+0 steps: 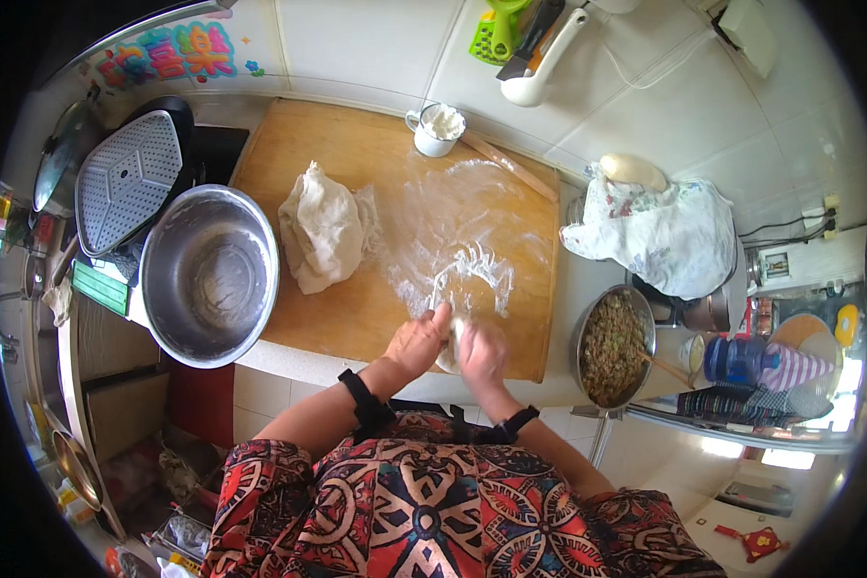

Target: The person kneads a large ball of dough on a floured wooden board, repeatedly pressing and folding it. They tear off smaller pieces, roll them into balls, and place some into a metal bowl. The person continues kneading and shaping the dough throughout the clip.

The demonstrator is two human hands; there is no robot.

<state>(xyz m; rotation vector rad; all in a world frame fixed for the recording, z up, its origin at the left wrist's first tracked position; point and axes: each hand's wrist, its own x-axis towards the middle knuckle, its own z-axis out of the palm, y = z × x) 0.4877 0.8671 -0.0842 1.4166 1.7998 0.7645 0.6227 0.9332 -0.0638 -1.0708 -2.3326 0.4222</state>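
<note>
Near the front edge of a wooden board (318, 318), a small piece of dough (448, 354) is held between my two hands. My left hand (419, 339) grips its left side, thumb up. On the other side my right hand (482, 352) closes on it, slightly blurred. Part of the dough is hidden by the fingers. A large lump of dough (323, 227) rests on the board's left half. Streaks of flour (477, 264) cover the wood just beyond my hands.
A rolling pin (509, 167) and an enamel mug of flour (436, 134) stand along the back. Left of the board is a steel basin (213, 274), beside a perforated steamer plate (130, 180). To the right are a bowl of minced filling (614, 347) and a cloth-covered heap (657, 231).
</note>
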